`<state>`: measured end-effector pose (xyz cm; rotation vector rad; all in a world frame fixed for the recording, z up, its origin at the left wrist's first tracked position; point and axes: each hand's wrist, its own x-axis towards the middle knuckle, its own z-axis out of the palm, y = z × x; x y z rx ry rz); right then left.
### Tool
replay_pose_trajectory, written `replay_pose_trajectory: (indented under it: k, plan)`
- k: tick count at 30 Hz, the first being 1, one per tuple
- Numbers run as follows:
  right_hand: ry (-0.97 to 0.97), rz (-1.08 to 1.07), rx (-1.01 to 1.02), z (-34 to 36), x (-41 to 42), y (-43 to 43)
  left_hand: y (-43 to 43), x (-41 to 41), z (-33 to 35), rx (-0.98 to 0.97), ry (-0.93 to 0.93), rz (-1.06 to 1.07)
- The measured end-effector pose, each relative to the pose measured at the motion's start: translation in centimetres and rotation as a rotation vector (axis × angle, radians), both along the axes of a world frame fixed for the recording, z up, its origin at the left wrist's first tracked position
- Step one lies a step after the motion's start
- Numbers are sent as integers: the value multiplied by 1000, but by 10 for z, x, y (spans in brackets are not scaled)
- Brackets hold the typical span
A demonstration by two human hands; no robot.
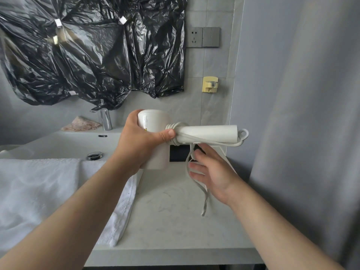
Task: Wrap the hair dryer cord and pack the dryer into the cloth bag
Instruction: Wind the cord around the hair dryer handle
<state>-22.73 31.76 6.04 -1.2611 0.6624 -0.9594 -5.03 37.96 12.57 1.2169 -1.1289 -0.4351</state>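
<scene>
Step in hand: winding the cord (205, 193) round the handle of the hair dryer (206, 132), centre of frame. A few turns sit tight at the handle's base; the rest hangs loose toward the table (171, 221).

To do it well: hold tension on each turn, lay coils side by side along the handle rather than stacked, pin the last coil with the thumb so nothing slips, then tuck the loose end.

Left hand (140, 137) grips the dryer body, fingers wrapped round it, thumb pressed beside the coils. Right hand (212, 172), just below the handle, is half-curled, fingers loosely round the cord. Its thumb is hidden, so how firm the hold is I can't tell.

Dryer is held in the air above the table, right of the sink (58, 141). Pinkish cloth (80, 123) by the tap, left of centre, may be the bag; cannot tell.
</scene>
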Motion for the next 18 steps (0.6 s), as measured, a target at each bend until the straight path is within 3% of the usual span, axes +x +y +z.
replay_pose_trajectory:
  k: [6,18]
  plan:
    - [-272,105,366,19,15,-6,1,-3,5,7,14,-27]
    - [-539,-82,275,19,1,-26,-5,19,-4,9,103,28]
